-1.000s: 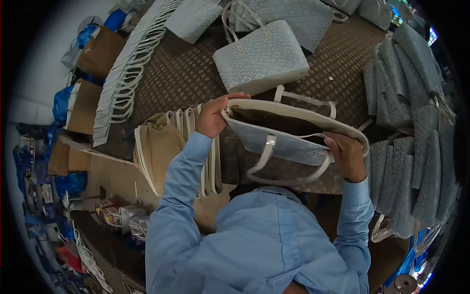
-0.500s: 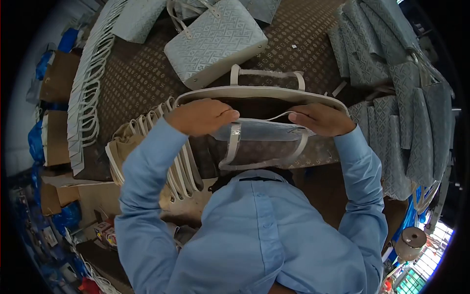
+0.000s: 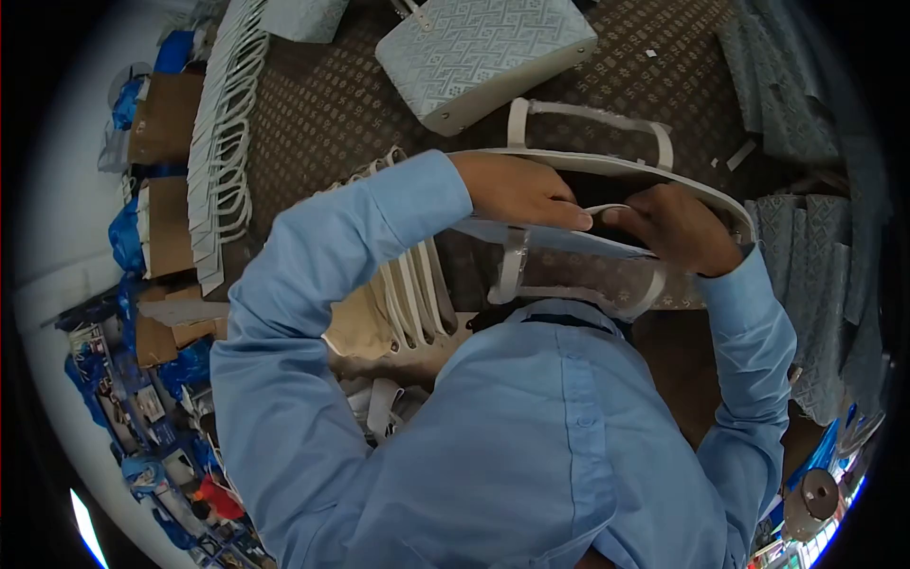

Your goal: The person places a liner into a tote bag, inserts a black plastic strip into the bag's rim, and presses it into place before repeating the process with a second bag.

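In the head view a pale handbag lies mouth-up before me, its dark inside showing between the rims. My left hand is closed over the near rim, thumb and fingers pressed together on it. Close by on the right, my right hand is also closed on that near edge, its fingers reaching into the mouth and partly hidden. A thin light strip of edging stands up between the two thumbs. One plastic-wrapped handle rises behind the bag; the other wrapped handle hangs toward my body.
A finished-looking patterned handbag rests on the brown patterned table cover. White handle pieces line the left side. Cream bag parts stand beneath my left arm. Grey patterned panels are stacked at the right.
My left hand has slid right along the near rim, closer to my right hand. The right hand has turned further into the mouth. The whole view has shifted, with the scene displaced rightward.
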{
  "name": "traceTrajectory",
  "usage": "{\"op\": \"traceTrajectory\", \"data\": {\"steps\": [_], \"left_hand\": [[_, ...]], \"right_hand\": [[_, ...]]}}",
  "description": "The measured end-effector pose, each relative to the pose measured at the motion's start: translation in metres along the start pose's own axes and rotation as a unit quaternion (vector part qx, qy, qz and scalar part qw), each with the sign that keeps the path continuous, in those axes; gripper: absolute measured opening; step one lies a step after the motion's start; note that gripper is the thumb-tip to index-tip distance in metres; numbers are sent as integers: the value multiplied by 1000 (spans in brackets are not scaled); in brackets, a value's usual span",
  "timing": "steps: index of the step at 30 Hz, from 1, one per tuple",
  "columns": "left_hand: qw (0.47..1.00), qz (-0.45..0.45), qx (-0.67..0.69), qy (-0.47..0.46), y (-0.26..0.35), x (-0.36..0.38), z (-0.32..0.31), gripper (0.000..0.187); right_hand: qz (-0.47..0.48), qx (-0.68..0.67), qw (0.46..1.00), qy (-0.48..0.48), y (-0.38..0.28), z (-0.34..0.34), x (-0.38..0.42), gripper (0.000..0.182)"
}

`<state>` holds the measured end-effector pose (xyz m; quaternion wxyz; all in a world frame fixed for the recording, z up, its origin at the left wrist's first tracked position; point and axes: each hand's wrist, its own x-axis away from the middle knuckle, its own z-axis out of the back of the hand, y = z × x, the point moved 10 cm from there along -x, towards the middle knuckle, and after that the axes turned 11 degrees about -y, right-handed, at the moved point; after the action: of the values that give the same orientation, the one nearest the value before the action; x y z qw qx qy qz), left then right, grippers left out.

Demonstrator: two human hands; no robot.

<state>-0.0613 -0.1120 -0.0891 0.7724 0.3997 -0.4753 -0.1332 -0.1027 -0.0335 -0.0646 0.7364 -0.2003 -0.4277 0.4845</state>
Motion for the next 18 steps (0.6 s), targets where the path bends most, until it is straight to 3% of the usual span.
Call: {"op": "traceTrajectory", "data": {"steps": [3, 4, 5, 7, 9, 11, 12, 14, 15, 17, 18], "left_hand": [[993, 68, -57, -76, -10, 26, -2, 46], [993, 77, -55, -72, -9, 26, -2, 46], [991, 89, -89, -53, -8, 23, -2, 46], [987, 102, -123, -32, -8, 25, 1, 45], [996, 19, -83, 20, 1, 28, 6, 43], [994, -18, -99, 33, -3, 27, 2, 41], [990, -56, -117, 50, -3, 28, 5, 40], [979, -57, -150, 126, -29, 28, 33, 41], [980, -87, -130, 120, -20, 31, 35, 39], [996, 15, -85, -34, -25, 29, 1, 38], [998, -2, -58, -13, -21, 36, -7, 39]], "right_hand": [[20, -16, 999, 28, -11, -1, 2, 25], [121, 93, 974, 170, -44, 18, 16, 24], [215, 197, 907, 304, -76, 26, 42, 24], [228, 207, 905, 293, -98, 10, 49, 26], [233, 218, 905, 281, -108, -3, 49, 29], [134, 253, 932, 222, -89, -32, 27, 30], [132, 257, 931, 224, -88, -40, 26, 30], [234, 255, 924, 165, -98, -75, 39, 35], [209, 266, 926, 168, -92, -77, 37, 35], [232, 254, 880, 327, -92, -46, 58, 41], [200, 267, 882, 334, -85, -37, 66, 41]]}}
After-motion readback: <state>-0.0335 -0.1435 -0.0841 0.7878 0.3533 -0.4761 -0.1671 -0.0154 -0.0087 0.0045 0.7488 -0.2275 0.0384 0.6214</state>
